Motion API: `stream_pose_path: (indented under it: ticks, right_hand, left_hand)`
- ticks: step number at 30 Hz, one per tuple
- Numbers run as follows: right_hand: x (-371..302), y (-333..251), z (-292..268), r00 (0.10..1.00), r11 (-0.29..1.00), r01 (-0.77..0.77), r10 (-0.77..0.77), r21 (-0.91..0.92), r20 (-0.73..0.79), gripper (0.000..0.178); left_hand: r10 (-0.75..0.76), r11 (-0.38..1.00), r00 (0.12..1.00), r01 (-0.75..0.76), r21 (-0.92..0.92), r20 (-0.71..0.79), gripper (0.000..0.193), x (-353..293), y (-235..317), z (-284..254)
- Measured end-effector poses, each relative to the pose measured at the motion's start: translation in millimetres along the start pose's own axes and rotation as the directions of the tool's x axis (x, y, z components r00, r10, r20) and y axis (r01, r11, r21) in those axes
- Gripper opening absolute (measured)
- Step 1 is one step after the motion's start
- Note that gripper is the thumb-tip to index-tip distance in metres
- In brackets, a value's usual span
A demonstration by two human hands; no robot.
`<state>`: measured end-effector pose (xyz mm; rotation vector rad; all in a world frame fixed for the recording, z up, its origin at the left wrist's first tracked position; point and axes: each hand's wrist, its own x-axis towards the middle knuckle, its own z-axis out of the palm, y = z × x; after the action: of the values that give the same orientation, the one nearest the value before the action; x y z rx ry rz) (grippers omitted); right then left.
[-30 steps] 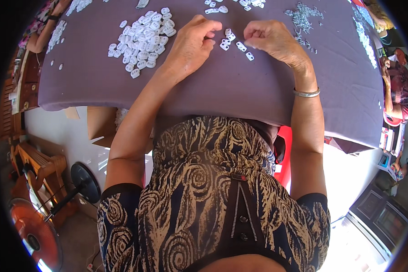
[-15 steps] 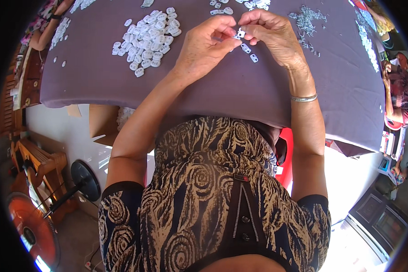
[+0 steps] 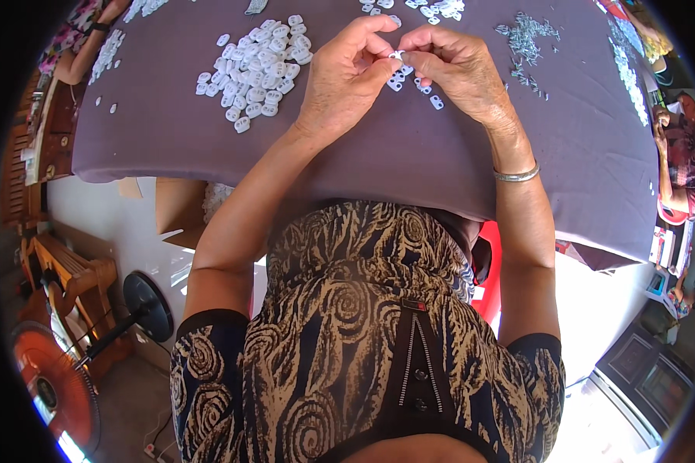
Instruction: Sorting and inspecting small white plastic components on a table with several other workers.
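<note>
Sunlight spills over the pale floor of a crowded workroom, where a long bench [image 3: 208, 158] draped in a dull purple-brown cloth fills the far half of the scene. A person in a swirl-patterned dress [image 3: 347, 324] sits at its near edge, forearms reaching over the cloth. The left hand [image 3: 351, 81] is closed at the fingertips, gripping a small white piece [image 3: 396, 55] between thumb and fingers. The right hand [image 3: 455, 73], below a silver bangle [image 3: 517, 175], meets it from the other side, thumb and forefinger pinched on the same piece; from here I cannot tell whether anything smaller is caught between them.

The white piece is held up near the middle of the bench, with a few loose white pieces [image 3: 437, 102] with dark holes lying on the cloth just below the fingers. A broad heap of white pieces [image 3: 259, 69] sits to the left, near the left hand; to the right, beyond the right hand, spreads a scatter of small grey pieces [image 3: 527, 38].

At the bench's left end appears another person's forearm [image 3: 77, 62] with a dark wristband. Lower down, an orange-red fan [image 3: 58, 393] lies near a piece of wooden furniture [image 3: 81, 282], and an open cardboard box [image 3: 179, 208] stands under the cloth's edge.
</note>
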<state>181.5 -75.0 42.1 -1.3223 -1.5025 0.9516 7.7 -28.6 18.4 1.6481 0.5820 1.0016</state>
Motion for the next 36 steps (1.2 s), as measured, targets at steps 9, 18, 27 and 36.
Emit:
stream_pose_path:
  ticks: [9, 18, 27, 36]
  right_hand:
    - [-1.8, 0.3, 1.1, 0.999, 0.998, 0.031, -0.031, -0.06, -0.008, 0.009]
    - [-2.2, -1.3, 3.3, 0.999, 1.0, 0.019, -0.019, -0.017, -0.036, 0.008]
    - [-0.1, 7.2, 6.6, 0.999, 0.999, -0.002, 0.001, -0.034, -0.041, 0.007]
    - [12.2, 28.9, -2.3, 0.977, 0.983, 0.025, -0.063, -0.184, -0.202, 0.006]
  left_hand:
    - [0.056, 0.998, 0.998, -0.057, -0.037, -0.034, 0.033, 0.3, 1.0, 1.2]
    - [-0.021, 0.988, 0.999, 0.015, -0.153, -0.041, 0.036, 2.0, -0.4, 2.0]
    - [-0.12, 0.975, 0.992, 0.112, -0.191, -0.027, 0.034, 2.5, -5.6, -3.3]
    - [-0.181, 0.965, 0.977, 0.154, -0.211, -0.112, 0.03, 6.8, -19.7, -12.1]
